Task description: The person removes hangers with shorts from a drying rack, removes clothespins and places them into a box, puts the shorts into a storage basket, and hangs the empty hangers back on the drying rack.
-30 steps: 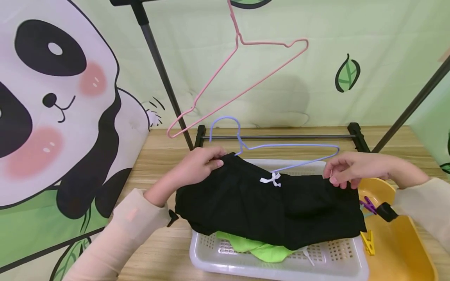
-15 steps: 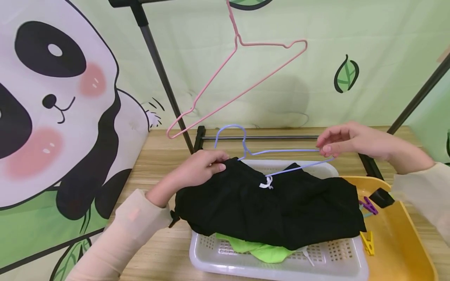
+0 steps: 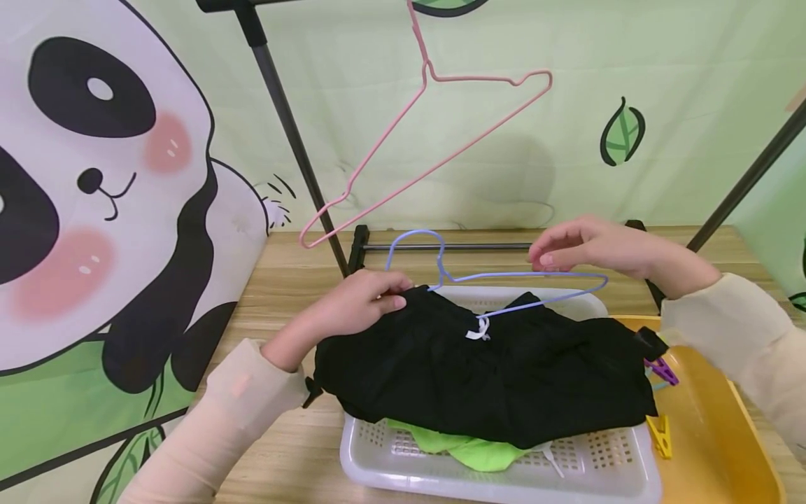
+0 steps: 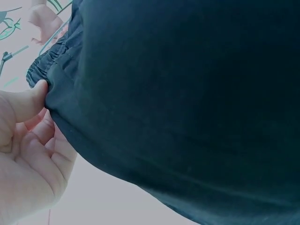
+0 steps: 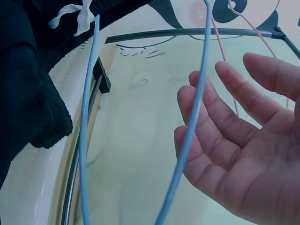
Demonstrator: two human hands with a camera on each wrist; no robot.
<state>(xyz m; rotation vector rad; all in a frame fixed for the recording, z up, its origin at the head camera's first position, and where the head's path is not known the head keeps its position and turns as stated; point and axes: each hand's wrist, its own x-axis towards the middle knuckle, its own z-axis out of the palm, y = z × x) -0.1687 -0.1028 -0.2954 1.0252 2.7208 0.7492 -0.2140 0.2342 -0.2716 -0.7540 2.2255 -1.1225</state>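
Black shorts with a white drawstring bow lie spread over a white basket. At the waistband's left end, my left hand pinches the cloth between thumb and fingers; the left wrist view shows the thumb on the gathered edge. A blue hanger has its left part inside the waistband, while its hook and right end stick out. My right hand is at the hanger's upper right arm. In the right wrist view its fingers are loosely bent behind the wire, not closed round it.
Light green cloth lies in the basket under the shorts. A yellow tray at the right holds a purple clothespin and a yellow clothespin. Overhead hangs a pink hanger between the rack's dark poles.
My right hand has let go of the shorts' right waistband, risen to the hanger's right end, then slid left along it. The waistband's right side has sagged, baring the hanger's lower bar. My left hand keeps its pinch.
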